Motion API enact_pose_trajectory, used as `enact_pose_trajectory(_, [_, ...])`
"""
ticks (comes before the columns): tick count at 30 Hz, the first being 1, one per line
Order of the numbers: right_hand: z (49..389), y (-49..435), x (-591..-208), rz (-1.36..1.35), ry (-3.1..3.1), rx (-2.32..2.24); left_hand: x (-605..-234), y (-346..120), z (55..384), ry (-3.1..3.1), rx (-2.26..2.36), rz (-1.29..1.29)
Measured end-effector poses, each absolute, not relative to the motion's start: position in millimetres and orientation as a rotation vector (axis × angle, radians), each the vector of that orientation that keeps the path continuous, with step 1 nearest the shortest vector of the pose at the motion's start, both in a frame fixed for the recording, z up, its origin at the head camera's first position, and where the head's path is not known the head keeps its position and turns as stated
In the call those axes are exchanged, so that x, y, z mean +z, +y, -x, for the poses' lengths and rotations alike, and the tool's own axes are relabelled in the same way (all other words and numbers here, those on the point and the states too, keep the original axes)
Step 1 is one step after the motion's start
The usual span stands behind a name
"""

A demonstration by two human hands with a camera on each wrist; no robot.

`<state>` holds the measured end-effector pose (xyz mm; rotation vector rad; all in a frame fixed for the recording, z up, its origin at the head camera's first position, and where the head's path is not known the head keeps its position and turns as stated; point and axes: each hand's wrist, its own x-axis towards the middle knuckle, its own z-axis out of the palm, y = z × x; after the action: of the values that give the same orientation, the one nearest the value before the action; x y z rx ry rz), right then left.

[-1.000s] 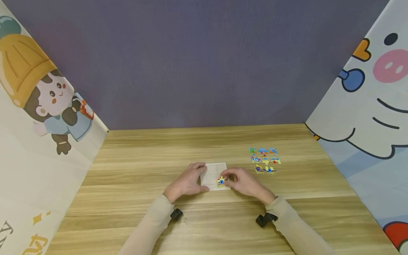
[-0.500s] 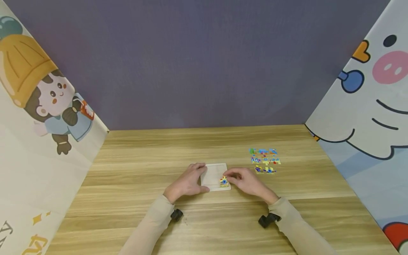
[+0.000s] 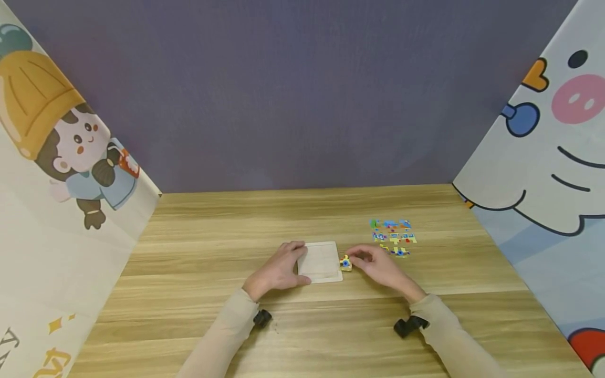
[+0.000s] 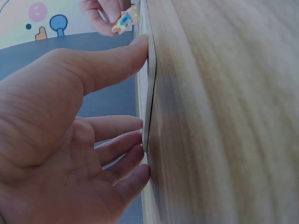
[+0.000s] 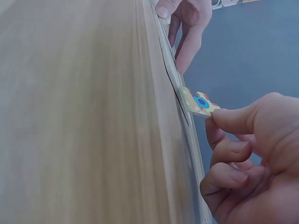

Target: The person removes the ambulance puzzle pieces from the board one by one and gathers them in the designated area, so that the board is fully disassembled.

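In the head view, a pale wooden puzzle tray [image 3: 320, 261] lies flat with its bare inside showing. My left hand [image 3: 280, 266] rests along its left side, with the thumb at the near edge and the fingers at the far left corner. The left wrist view shows that thumb [image 4: 119, 63] and fingers nearly straight against the tray's edge. Just off the tray's right side, my right hand [image 3: 380, 265] pinches a yellow puzzle piece [image 3: 346, 263] with a blue round mark. In the right wrist view, thumb and forefinger hold this piece [image 5: 201, 101] by one edge, tilted.
Several colourful puzzle pieces [image 3: 391, 236] lie in loose rows on the wooden table [image 3: 227, 220], behind and right of the right hand, which partly covers the nearest row. A dark blue-grey panel [image 3: 302, 105] stands at the back, with printed panels on both sides.
My right hand has drawn the yellow puzzle piece rightward, from the tray's near right corner to just outside its right edge. The left hand and tray have stayed in place.
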<state>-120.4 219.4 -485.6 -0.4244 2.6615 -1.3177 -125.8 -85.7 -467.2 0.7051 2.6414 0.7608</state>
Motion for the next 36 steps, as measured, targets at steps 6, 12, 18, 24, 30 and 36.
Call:
enact_pose_trajectory(6, [122.1, 232.6, -486.8, 0.401, 2.684, -1.33, -467.1, -85.9, 126.5, 2.645, 0.755, -0.71])
enact_pose_trajectory(12, [122.7, 247.9, -488.3, 0.354, 2.706, -1.33, -467.8, -85.9, 127.2, 2.642, 0.767, -0.705])
enact_pose_trajectory(18, [124.8, 260.3, -486.0, 0.311, 2.726, -1.334, -465.7, -86.4, 126.8, 2.643, 0.757, -0.706])
enact_pose_trajectory(24, [123.6, 276.5, -483.5, 0.271, 2.754, -1.322, -466.3, -86.8, 126.4, 2.627, 0.778, -0.692])
enact_pose_trajectory(30, [122.3, 294.9, -482.3, 0.214, 2.813, -1.28, -466.1, -87.1, 125.2, 2.623, 0.787, -0.694])
enact_pose_trajectory(36, [118.9, 311.7, -481.4, 0.16, 2.83, -1.261, -467.3, -87.2, 125.4, 2.625, 0.784, -0.695])
